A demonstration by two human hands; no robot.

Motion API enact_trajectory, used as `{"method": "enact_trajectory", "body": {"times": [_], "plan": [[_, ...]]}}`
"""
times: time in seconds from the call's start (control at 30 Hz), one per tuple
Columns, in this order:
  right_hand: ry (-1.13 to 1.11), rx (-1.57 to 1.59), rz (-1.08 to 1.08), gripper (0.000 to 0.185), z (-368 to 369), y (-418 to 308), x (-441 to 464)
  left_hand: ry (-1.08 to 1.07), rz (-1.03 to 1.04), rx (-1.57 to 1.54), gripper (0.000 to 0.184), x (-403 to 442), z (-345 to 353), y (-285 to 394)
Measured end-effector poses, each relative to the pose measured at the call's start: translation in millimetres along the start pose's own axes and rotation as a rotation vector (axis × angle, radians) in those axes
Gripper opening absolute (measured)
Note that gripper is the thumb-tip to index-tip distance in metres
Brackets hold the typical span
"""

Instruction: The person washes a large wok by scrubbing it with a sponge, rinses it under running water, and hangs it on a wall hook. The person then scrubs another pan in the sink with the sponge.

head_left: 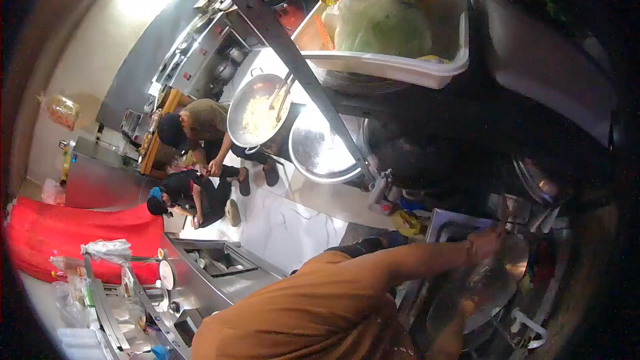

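An orange-brown sleeve leads to my right hand [488, 243], which is closed at the upper edge of a large round metal pan [503, 277] at the lower right. What its fingers grip is too small and dim to make out. My left hand [469, 307] is low over the same pan, blurred and in shadow, its fingers not distinguishable. The pan lies tilted over a metal sink [437, 227]. A white handle-like piece [530, 330] stands out beside the pan.
One person [207, 120] bends beside another crouching person [190, 193] on the pale floor. A wok of food [257, 113] with utensils and a round pot [323, 143] stand nearby. A white tray [400, 63] holds bagged goods. Metal counters [233, 287] and red cloth [87, 233] are at left.
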State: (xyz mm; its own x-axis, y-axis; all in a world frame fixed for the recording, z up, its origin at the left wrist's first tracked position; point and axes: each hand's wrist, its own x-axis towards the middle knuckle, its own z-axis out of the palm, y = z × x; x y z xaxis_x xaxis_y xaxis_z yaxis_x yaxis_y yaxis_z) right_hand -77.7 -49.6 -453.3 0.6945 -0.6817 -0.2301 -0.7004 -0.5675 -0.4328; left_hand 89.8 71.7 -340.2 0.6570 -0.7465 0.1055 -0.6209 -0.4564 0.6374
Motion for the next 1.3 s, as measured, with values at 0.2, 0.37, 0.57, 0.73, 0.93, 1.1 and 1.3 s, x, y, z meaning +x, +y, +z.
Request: {"method": "enact_trajectory", "body": {"times": [0.2, 0.37, 0.57, 0.73, 0.93, 1.1, 1.3], "plan": [[0.004, 0.472, 0.132, 0.031, -23, 48, 9, 0.376, 0.227, 0.279, 0.049, -5, -9, 6], [0.076, 0.991, 0.246, 0.03, -65, 122, 19, 0.04, 0.38, 0.276, 0.058, -15, -32, 53], [0.21, 1.138, 0.18, 0.028, -123, 175, -22, -0.441, -0.162, -0.506, 0.02, -10, 95, 116], [0.372, 0.773, 0.207, 0.025, -208, -27, -119, -0.387, 0.266, -1.382, 0.028, -34, 256, 124], [0.879, 0.791, 0.377, 0.025, -155, -11, -169, -1.055, -0.644, -1.786, 0.03, -2, 219, 197], [0.567, 0.675, 0.205, 0.043, -49, 36, -158, -0.767, 0.089, -1.01, 0.028, 4, 225, 236], [0.59, 0.592, 0.265, 0.048, 21, 63, -113, -0.983, 0.986, 0.104, 0.017, -19, 154, 167]]}}
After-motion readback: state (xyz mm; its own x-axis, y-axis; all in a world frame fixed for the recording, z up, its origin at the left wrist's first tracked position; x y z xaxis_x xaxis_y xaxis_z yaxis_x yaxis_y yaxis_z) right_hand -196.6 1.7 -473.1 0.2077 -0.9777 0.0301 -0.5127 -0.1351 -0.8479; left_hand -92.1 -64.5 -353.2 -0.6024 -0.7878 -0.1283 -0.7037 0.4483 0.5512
